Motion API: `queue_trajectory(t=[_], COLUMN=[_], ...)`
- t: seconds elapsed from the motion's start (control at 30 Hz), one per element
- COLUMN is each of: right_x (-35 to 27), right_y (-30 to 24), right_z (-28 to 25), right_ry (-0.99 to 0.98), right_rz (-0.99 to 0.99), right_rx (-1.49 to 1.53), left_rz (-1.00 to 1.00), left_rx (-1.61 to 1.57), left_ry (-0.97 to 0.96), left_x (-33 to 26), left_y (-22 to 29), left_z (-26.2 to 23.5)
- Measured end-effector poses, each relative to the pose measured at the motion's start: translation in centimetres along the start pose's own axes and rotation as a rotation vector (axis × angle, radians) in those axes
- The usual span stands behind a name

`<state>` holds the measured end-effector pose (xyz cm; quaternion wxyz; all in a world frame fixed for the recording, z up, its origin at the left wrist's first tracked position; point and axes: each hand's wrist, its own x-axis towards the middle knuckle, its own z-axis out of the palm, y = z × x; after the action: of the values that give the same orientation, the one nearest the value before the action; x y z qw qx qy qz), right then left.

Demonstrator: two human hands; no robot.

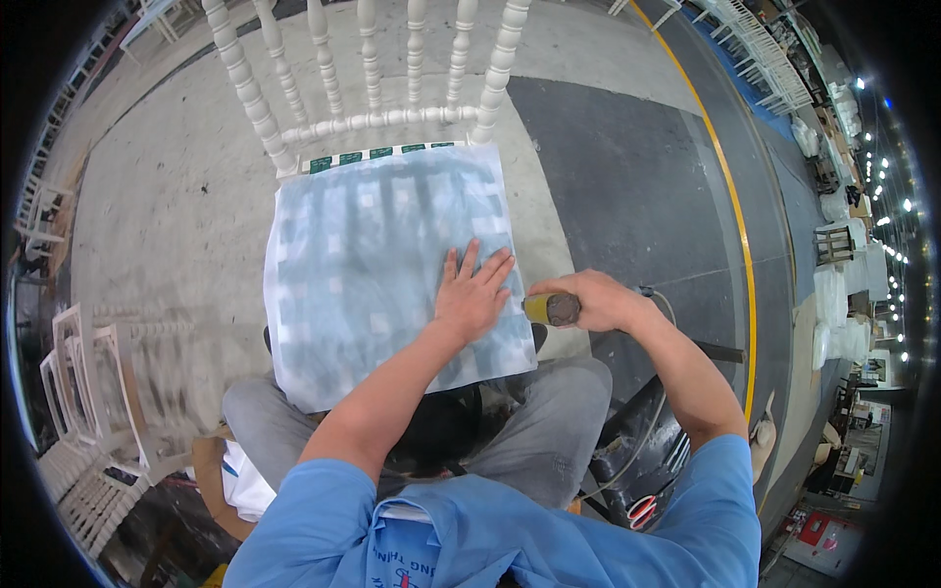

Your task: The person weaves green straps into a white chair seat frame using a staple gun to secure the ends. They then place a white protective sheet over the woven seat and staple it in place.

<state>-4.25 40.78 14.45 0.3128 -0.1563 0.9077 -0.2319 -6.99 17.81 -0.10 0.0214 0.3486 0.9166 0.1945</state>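
Observation:
A white chair with turned spindles (377,123) stands in front of me. Over its seat lies a thin white cloth (363,260), and a darker woven pattern shows through it. Green webbing (380,154) peeks out along the cloth's back edge. My left hand (472,299) presses flat on the right part of the cloth, its fingers spread. At the cloth's right edge, my right hand (606,297) grips a yellow-and-brown air staple gun (559,309). The gun's nose is hidden, so whether it touches the seat edge cannot be told.
An air hose (663,394) trails from the gun down beside my right leg. Red-handled scissors (641,512) lie at lower right. A brown container (208,480) holding white cloth stands by my left knee. More unfinished chairs (127,392) crowd the left side.

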Motion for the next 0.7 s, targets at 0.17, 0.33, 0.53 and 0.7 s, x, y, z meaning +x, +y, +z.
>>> queue_trajectory(t=[0.17,0.33,0.53,0.7], right_x=[0.2,-0.3,1.4,3.9], right_y=[0.2,0.4,0.9,1.1], right_z=[0.6,-0.6,-3.8,-4.7], right_ry=[0.01,0.058,0.102,0.038], right_rz=[0.087,0.007,-0.013,0.027], right_rx=[-0.059,0.007,0.041,0.016], left_rz=[0.001,0.008,-0.004,-0.031], left_rx=[-0.015,-0.048,0.021,0.013], left_ry=[-0.029,0.138,0.157,0.073], left_x=[0.5,3.3,7.3,7.6], left_y=[0.2,-2.1,-5.1,-5.4], left_z=[-0.2,0.2,0.1,0.3])
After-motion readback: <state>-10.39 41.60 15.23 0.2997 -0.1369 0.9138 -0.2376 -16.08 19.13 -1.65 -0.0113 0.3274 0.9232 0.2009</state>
